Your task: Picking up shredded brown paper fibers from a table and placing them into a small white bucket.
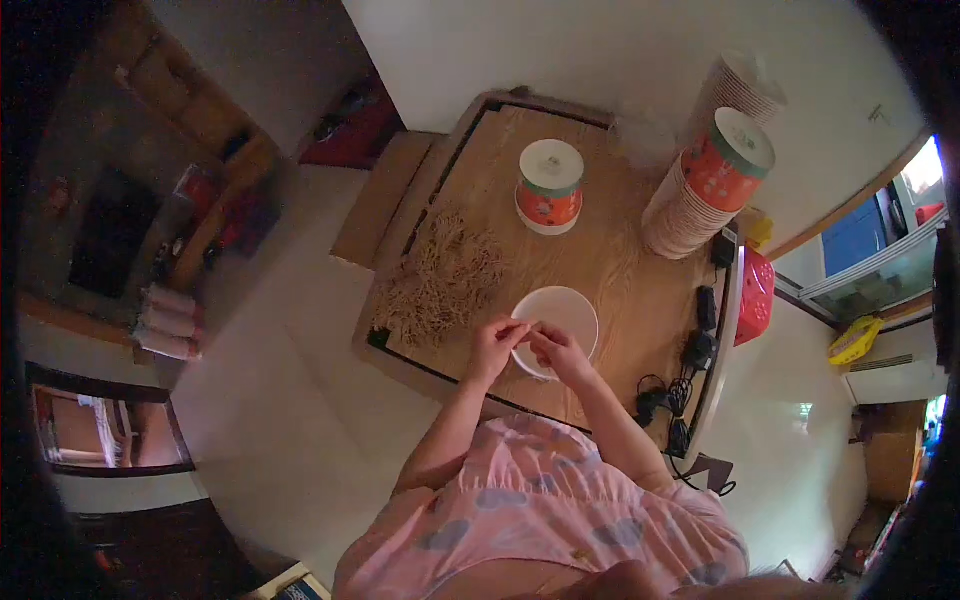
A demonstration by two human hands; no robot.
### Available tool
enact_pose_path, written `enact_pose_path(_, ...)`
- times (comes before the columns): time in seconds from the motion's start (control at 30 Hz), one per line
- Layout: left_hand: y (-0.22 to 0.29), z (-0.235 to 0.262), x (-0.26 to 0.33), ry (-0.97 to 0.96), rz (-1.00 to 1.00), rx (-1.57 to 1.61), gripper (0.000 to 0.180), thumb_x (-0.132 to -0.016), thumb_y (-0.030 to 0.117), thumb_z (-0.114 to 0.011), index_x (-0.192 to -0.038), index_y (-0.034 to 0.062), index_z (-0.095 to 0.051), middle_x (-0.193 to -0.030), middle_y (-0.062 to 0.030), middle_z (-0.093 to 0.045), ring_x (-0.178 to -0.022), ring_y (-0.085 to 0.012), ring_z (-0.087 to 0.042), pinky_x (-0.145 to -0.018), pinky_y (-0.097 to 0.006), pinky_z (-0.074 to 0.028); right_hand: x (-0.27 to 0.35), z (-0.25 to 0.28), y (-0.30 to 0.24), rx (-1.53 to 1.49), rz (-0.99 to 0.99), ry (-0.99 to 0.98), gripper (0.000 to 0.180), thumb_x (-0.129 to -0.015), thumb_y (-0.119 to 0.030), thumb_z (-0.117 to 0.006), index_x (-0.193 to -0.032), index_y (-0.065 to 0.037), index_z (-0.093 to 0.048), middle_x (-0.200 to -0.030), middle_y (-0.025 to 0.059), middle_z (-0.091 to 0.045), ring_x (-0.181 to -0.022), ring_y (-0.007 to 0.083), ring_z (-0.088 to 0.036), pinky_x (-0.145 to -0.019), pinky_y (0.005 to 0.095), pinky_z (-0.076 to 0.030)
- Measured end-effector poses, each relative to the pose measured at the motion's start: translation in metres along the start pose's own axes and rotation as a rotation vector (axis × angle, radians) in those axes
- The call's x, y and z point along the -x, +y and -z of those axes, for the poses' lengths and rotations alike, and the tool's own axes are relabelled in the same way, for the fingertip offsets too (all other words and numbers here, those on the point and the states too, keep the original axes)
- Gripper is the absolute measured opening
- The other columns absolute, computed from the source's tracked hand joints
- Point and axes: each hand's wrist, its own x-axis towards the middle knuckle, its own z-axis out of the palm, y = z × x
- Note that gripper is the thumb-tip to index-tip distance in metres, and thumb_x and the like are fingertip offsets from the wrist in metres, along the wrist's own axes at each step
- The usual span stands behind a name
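Observation:
Both hands meet over the near rim of a white round paper tub (570, 312), whose open mouth faces up. My left hand (494, 347) is closed, with thumb and fingertips pinched. My right hand (558, 351) is also closed, its fingertips almost touching the left ones. Whatever is between the fingertips is too small to make out. Left of the tub lies a tangled heap of tan cord pieces (445, 285). Beyond it stands an orange printed paper tub (549, 207) with a green band and a white round top.
A tall stack of nested paper tubs (690, 205) stands at the back right, another pale stack (740, 90) behind it. Black adapters and coiled cables (680, 395) lie along the table's right edge. A red plastic basket (756, 297) is beyond that edge. The wooden table (625, 300) adjoins the wall.

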Motion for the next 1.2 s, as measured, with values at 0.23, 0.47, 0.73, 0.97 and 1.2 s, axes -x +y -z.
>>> enact_pose_path(0.23, 0.013, 0.008, -0.006, 0.005, -0.112, -0.161, 0.012, -0.079, 0.014, -0.059, -0.075, 0.0031, -0.057, -0.063, 0.0016, -0.053, -0.057, -0.0066, -0.047, -0.052, -0.022, -0.039, -0.004, -0.025, 0.000, 0.318, 0.381, 0.335, 0.012, -0.083, -0.019, -0.054, -0.081, -0.007, -0.055, -0.065, -0.0030, -0.050, -0.053, 0.0021, -0.038, -0.046, 0.0175, -0.030)
enact_pose_path(0.47, -0.014, 0.036, -0.046, -0.127, 0.000, -0.012, 0.020, -0.084, 0.019, -0.053, -0.070, 0.0038, -0.052, -0.057, -0.0003, -0.051, -0.053, -0.0088, -0.048, -0.049, -0.024, -0.040, -0.016, -0.032, 0.004, 0.336, 0.313, 0.524, 0.011, -0.081, -0.019, -0.056, -0.078, -0.008, -0.053, -0.063, -0.0028, -0.049, -0.054, 0.0023, -0.041, -0.044, 0.0177, -0.029)
enact_pose_path(0.73, 0.013, 0.039, -0.043, -0.414, -0.006, 0.111, 0.017, -0.080, 0.011, -0.057, -0.096, 0.0038, -0.059, -0.079, -0.0009, -0.059, -0.072, -0.0064, -0.054, -0.061, -0.019, -0.044, -0.024, -0.041, -0.005, -0.242, 0.201, 0.416, 0.009, -0.081, -0.018, -0.055, -0.078, -0.009, -0.053, -0.060, -0.0041, -0.043, -0.051, 0.0049, -0.038, -0.044, 0.0190, -0.030)
enact_pose_path(0.97, -0.013, 0.041, -0.047, -0.297, 0.023, 0.187, 0.011, -0.078, 0.008, -0.059, -0.088, 0.0024, -0.060, -0.076, -0.0019, -0.060, -0.068, -0.0082, -0.054, -0.062, -0.021, -0.044, -0.032, -0.039, -0.004, -0.210, 0.137, 0.326, 0.009, -0.083, -0.018, -0.054, -0.081, -0.010, -0.050, -0.064, -0.0045, -0.043, -0.051, 0.0028, -0.035, -0.042, 0.0169, -0.027)
enact_pose_path(1.2, -0.008, 0.042, -0.038, -0.113, -0.055, 0.114, 0.012, -0.082, 0.013, -0.055, -0.080, 0.0013, -0.059, -0.064, 0.0004, -0.057, -0.058, -0.0058, -0.050, -0.053, -0.022, -0.041, -0.030, -0.047, -0.014, 0.209, 0.152, 0.306, 0.008, -0.083, -0.015, -0.053, -0.083, -0.008, -0.049, -0.068, -0.0034, -0.048, -0.053, 0.0034, -0.039, -0.044, 0.0182, -0.031)
